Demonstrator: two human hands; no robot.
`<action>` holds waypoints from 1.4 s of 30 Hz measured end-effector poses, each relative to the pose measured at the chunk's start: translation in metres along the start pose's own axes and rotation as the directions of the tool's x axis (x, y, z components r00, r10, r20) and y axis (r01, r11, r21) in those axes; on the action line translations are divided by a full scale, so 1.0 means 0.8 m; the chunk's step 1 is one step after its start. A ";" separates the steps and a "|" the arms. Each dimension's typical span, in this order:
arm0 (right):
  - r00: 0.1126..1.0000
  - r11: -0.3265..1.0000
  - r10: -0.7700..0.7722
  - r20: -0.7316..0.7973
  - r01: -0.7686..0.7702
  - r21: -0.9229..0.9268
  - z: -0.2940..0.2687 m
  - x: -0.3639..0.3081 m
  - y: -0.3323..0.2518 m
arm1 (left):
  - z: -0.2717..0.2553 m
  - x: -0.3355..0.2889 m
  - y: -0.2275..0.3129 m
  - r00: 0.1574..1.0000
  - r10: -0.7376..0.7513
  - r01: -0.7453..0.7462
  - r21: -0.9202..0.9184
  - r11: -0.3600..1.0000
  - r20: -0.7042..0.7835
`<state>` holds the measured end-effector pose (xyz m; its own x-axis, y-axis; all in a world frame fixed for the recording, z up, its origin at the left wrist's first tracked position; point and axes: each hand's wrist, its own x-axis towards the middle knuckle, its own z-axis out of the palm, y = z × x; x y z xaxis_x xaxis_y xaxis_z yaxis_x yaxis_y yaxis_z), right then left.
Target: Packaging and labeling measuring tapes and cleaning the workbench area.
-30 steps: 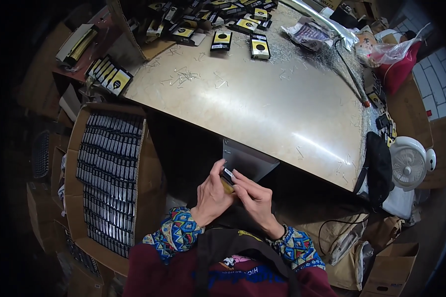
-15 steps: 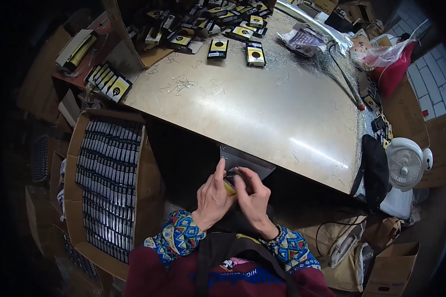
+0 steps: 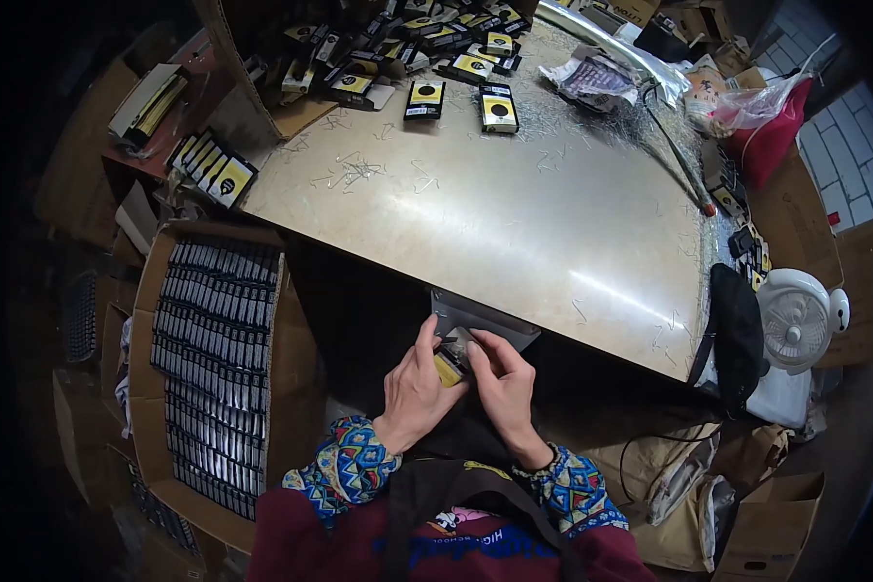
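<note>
In front of my body, just below the table's near edge, my left hand (image 3: 415,395) is closed round a small yellow and black cardboard box (image 3: 447,371). Its index finger points up along the side of the box. My right hand (image 3: 506,386) pinches at the upper end of the box with thumb and index finger. A pale, greyish piece (image 3: 460,339) shows at that end, between the hands; whether it is a flap or something inside is hard to tell. Behind the hands, under the table edge, is a grey metal tray-like piece (image 3: 495,318).
The table (image 3: 514,213) carries scattered bent wires (image 3: 359,170) and a heap of similar boxes (image 3: 407,44). At left stands a carton (image 3: 145,388) packed with rows of small boxes. A white fan (image 3: 792,320) is at right, near brown paper sacks (image 3: 650,466).
My right hand has shifted slightly right, opening a small gap between the hands. More of the pale piece at the box's end now shows. The left hand keeps its hold.
</note>
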<state>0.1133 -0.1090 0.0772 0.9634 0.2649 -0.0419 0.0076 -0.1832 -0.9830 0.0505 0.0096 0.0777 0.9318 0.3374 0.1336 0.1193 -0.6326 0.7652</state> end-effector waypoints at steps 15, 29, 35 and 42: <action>0.984 0.992 0.113 0.140 -0.120 0.041 -0.009 -0.005 0.003 | 0.005 -0.002 -0.002 0.997 -0.040 0.036 0.054 0.998 0.071; 0.766 0.736 -0.633 0.116 0.641 -0.219 0.001 -0.009 0.004 | -0.005 0.010 0.003 0.999 -0.038 0.041 -0.083 0.996 0.029; 0.606 0.493 -0.792 0.082 0.712 -0.501 -0.074 0.055 -0.019 | -0.025 0.042 0.028 0.984 0.155 -0.151 -0.055 0.987 0.085; 0.869 0.856 -0.495 -0.016 0.485 -0.181 -0.043 0.097 -0.025 | 0.012 0.126 0.004 0.975 0.219 -0.221 -0.244 0.944 -0.032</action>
<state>0.1970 -0.1178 0.0995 0.8374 0.3058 0.4531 0.5217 -0.1994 -0.8295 0.1483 0.0349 0.0872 0.9239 0.2123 0.3183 -0.1765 -0.5017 0.8468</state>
